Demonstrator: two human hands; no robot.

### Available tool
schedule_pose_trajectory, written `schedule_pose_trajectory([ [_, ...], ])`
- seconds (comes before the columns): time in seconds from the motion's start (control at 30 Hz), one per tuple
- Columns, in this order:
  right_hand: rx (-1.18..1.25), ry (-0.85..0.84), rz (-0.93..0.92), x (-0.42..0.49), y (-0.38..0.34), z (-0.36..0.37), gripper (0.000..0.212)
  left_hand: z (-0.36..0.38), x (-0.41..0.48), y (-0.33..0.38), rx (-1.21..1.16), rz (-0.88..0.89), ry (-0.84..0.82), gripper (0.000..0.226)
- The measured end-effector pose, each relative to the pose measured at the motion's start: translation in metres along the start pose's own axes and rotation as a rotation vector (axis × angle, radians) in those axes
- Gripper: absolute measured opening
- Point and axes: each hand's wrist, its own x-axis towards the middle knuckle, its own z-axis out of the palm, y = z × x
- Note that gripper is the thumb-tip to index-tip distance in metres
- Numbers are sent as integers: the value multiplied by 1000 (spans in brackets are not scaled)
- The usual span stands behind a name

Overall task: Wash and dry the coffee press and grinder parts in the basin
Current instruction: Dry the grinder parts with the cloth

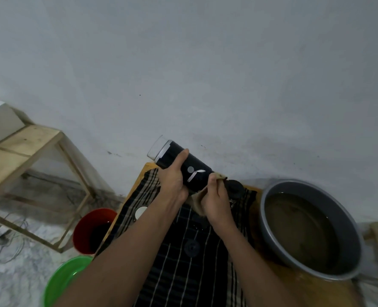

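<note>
A: Where is the grinder body [190,171] held?
B: In the air, above the striped cloth [183,273]. Long axis is tilted: clear end [158,149] up-left, dark end down-right.
A: Grip?
B: Mid-section is wrapped by the left hand [172,180], thumb on top. A rag [198,203] is pinched by the right hand [216,202] and pressed against the lower end, so that end is nearer the right hand.
A: And the basin [347,229]?
B: Well apart, to the right. Drying is judged under way.

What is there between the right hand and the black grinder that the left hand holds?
A beige cloth: the right hand pinches it against the lower end of the grinder, as the head view shows.
</note>
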Motion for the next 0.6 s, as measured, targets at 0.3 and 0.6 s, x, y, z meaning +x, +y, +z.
schedule_pose_trajectory([
  [0.3, 674, -2, 713, 9, -16, -8, 51, -21, 3, 2, 359, 191, -216, 37],
  [0.6, 755, 268, 457, 3, -6, 2, 38, -6, -8, -6, 268, 141, -146, 57],
])
